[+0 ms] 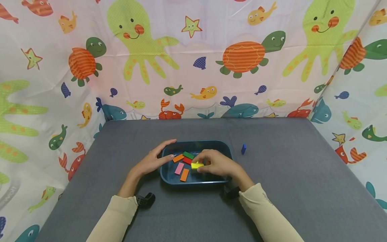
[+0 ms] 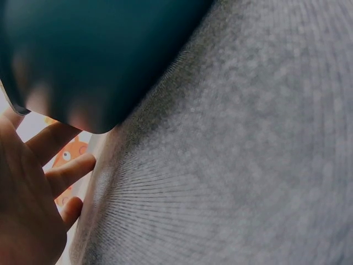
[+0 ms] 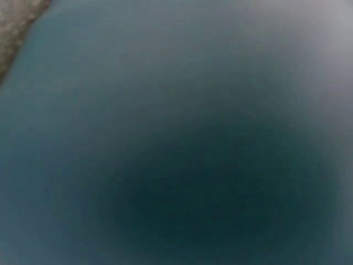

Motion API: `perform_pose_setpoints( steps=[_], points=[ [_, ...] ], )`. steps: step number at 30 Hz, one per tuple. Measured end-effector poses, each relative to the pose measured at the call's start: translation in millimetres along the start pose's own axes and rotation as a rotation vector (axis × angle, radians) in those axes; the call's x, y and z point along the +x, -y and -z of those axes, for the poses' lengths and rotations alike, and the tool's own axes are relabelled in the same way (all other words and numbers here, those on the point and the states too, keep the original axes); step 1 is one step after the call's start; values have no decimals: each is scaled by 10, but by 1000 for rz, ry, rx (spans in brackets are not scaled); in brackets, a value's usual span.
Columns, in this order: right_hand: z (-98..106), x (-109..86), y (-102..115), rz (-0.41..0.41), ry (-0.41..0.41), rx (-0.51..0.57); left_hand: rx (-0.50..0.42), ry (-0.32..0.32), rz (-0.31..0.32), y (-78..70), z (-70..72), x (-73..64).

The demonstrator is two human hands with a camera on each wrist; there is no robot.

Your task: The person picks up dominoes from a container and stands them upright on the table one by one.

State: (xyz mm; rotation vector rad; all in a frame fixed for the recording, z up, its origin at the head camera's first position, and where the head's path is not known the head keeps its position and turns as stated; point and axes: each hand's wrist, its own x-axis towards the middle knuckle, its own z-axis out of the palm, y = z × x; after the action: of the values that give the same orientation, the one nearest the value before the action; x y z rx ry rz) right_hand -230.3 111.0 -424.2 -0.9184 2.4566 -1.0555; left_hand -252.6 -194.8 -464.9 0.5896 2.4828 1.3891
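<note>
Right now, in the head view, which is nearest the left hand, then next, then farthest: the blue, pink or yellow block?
From the left hand:
1. Pink block: in the left half of the tray.
2. Yellow block: near the tray's middle, held by the right hand.
3. Blue block: farthest, on the table right of the tray.
</note>
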Motion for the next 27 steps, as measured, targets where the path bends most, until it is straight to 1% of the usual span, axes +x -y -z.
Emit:
perform_pose_setpoints(
  steps=[5,12,17,24,27],
  points=[
    [106,-56,-3,0,-33,100,1,1,-2,1,2,-6],
    [337,-174,-61,46,-105,244,4,-1,7,-4,-7,-8],
    [492,-270,-127,32,-170,262,-4,2,18,-6,-9,-10],
    [668,-400,-248,-28,-248,271,-8,4,11,-10,-3,-13],
    [750,-478,-299,-40,-282,285,-6,4,8,-12,-1,-12]
  ],
)
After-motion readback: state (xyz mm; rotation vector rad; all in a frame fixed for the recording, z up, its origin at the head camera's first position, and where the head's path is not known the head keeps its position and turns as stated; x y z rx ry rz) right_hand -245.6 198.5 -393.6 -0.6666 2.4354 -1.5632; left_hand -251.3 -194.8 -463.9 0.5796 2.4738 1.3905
